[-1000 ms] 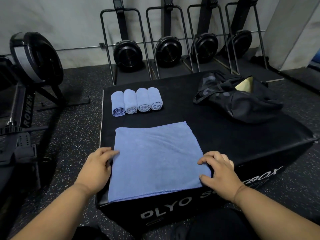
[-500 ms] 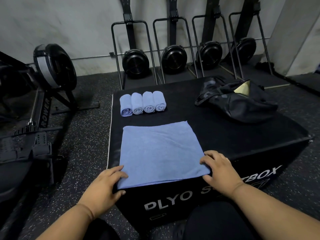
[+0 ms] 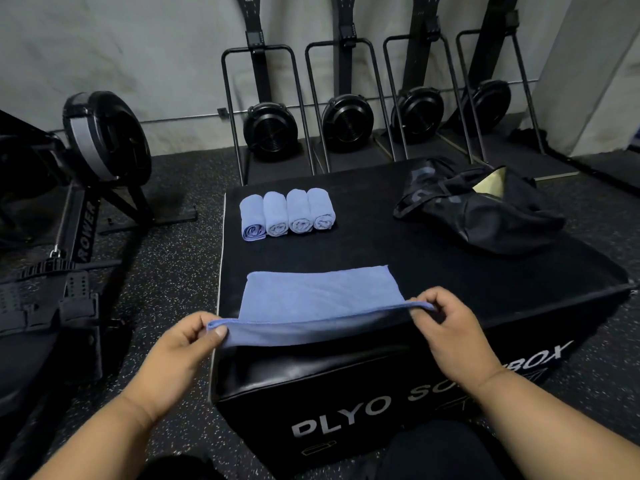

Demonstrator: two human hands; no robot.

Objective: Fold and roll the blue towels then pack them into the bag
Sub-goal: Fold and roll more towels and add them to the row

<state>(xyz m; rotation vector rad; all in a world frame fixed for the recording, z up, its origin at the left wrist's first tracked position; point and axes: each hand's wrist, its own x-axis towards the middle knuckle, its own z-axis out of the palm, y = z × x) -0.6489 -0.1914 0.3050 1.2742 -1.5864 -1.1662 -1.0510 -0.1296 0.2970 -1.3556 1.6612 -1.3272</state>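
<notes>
Head view: a black plyo box fills the middle of the floor, and everything is placed from it. On its near part lies a blue towel, far half flat on the top, near edge lifted just above the box's front edge. The left hand pinches the towel's near left corner between thumb and curled fingers; the right hand pinches the near right corner the same way, so the edge hangs taut between them. At the box's far left sit four rolled towels side by side, touching. At the far right lies a crumpled black bag, its mouth open. Rowing machines stand beyond the box.
</notes>
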